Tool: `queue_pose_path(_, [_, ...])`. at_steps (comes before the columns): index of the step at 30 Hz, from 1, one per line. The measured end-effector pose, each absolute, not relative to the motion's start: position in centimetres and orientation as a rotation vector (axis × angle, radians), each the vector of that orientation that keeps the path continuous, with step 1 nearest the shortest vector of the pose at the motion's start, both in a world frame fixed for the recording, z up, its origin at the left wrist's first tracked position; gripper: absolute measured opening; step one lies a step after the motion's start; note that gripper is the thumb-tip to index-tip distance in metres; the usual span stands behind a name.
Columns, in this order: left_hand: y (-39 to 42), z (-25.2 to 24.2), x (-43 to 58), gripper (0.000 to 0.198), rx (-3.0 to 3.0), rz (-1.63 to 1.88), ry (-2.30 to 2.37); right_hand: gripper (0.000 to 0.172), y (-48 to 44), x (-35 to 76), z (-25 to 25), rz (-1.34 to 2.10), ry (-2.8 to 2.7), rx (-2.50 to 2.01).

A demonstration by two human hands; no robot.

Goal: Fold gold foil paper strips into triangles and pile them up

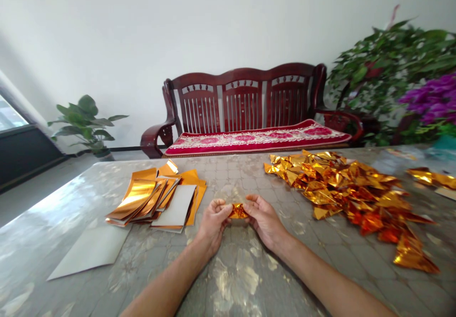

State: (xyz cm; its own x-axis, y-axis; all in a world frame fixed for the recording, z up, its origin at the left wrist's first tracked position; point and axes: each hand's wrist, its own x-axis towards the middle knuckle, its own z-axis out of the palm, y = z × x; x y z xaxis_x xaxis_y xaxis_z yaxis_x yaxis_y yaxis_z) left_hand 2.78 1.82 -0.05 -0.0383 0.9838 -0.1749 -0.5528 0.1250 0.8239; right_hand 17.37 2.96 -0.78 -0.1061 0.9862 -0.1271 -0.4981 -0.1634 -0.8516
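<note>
Between my two hands, above the middle of the table, is a small folded piece of gold foil paper [238,211]. My left hand [214,223] pinches its left end between thumb and fingers. The right end is pinched by my right hand [262,219] in the same way. To the left lies a loose stack of gold foil sheets [140,196], some with the pale back facing up. A heap of folded gold foil pieces [338,179] spreads over the right side.
One pale sheet [90,250] lies apart at the front left. More gold foil [431,178] sits at the far right edge. Behind the table [228,269] stands a dark red wooden bench [242,100] with a patterned cover. Potted plants [85,122] flank it.
</note>
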Motion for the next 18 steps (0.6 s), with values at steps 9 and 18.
queue_pose_path(9, [1.74, -0.14, 2.88, 0.054, 0.605, 1.352, 0.877, 0.050, 3.01, 17.41, -0.73, 1.670, -0.720, -0.853])
queue_pose_path(18, [1.72, -0.21, 2.79, 0.053, 0.651, 1.322, 0.797, 0.047, 3.13, 17.62, -0.65, 1.714, -0.690, -0.818])
